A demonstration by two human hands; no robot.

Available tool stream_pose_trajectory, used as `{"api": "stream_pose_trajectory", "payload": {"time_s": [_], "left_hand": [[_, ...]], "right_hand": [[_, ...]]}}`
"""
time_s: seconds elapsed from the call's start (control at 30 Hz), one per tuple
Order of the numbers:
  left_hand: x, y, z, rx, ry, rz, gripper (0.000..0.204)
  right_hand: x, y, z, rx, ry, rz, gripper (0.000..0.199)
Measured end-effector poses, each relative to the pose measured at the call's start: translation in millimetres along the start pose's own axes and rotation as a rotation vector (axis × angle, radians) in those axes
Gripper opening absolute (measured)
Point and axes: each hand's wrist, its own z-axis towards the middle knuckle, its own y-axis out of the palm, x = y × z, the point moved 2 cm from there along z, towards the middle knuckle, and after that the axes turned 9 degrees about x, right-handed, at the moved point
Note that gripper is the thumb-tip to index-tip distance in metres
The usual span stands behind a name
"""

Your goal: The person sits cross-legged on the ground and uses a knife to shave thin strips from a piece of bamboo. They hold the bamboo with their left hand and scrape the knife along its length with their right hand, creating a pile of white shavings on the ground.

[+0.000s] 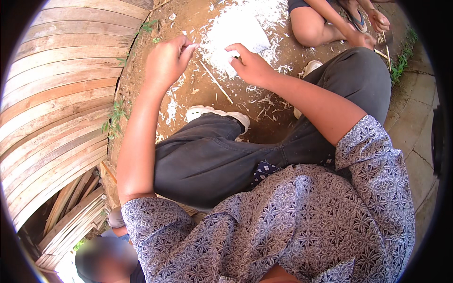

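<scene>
My left hand [166,62] is raised at the left, thumb and forefinger pinched together. Whatever is between those fingertips is too small to make out. To its right, my right hand [252,67] is held with forefinger and thumb curved apart, and nothing shows between them. Below and between the hands, a thin pale stick [216,82] lies on the brown dirt. Beyond my right hand spreads a bright heap of white shavings [226,28], overexposed in the middle, with a flat white sheet-like piece [257,35] at its right side.
A stack of wooden planks [61,89] curves along the left. Another person's bare legs and hands [339,28] are at the top right, close to thin sticks [388,52]. At the lower left is another person [106,259]. Paving slabs [417,127] run along the right.
</scene>
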Motion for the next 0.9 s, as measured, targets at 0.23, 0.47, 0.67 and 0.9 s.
{"api": "stream_pose_trajectory", "payload": {"time_s": [0.23, 0.47, 0.67, 0.9], "left_hand": [[0, -7, 0, -0.011, 0.014, -0.039, 0.028], [-1, -1, -2, -0.033, 0.034, -0.056, 0.026], [7, -2, -3, 0.017, 0.075, -0.082, 0.026], [9, 3, -9, 0.100, 0.137, -0.082, 0.025]], "right_hand": [[-17, -3, -10, -0.081, 0.117, 0.173, 0.035], [-14, 10, -12, 0.001, -0.014, 0.198, 0.030], [-36, 9, -3, -0.001, -0.052, 0.209, 0.028], [-30, 16, -4, 0.052, -0.104, 0.124, 0.026]]}}
